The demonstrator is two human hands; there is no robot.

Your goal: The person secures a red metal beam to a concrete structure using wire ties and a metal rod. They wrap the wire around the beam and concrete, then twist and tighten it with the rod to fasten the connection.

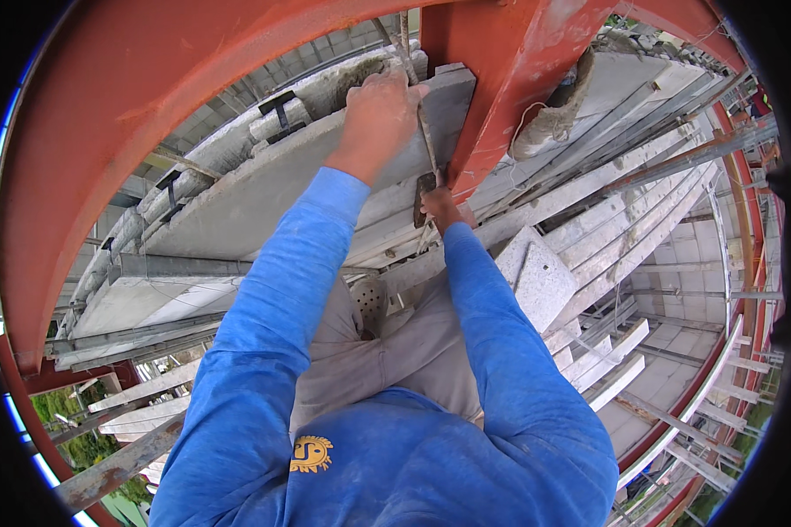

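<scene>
We see the fingers of the left hand curled with the thumb reaching right across a thin grey metal rod; the back of the hand hides whether they are clamped around it. The fingers of the right hand are bent at the rod's lower end, beside a small dark brown flat piece, and we cannot tell which of the two they grip. The rod runs steeply between the hands, just left of a thick red-painted steel beam.

Behind the left hand we see a wide grey concrete slab stretching left, with rough pale blocks along its far edge. Right of the beam's lower end, a pale speckled angular block lies near the right blue sleeve. A rough grey bundle hangs against the beam's right side. Nearer us, between the forearms, are dusty beige trousers and a perforated shoe. Far left, a broad curved red beam arches overhead.
</scene>
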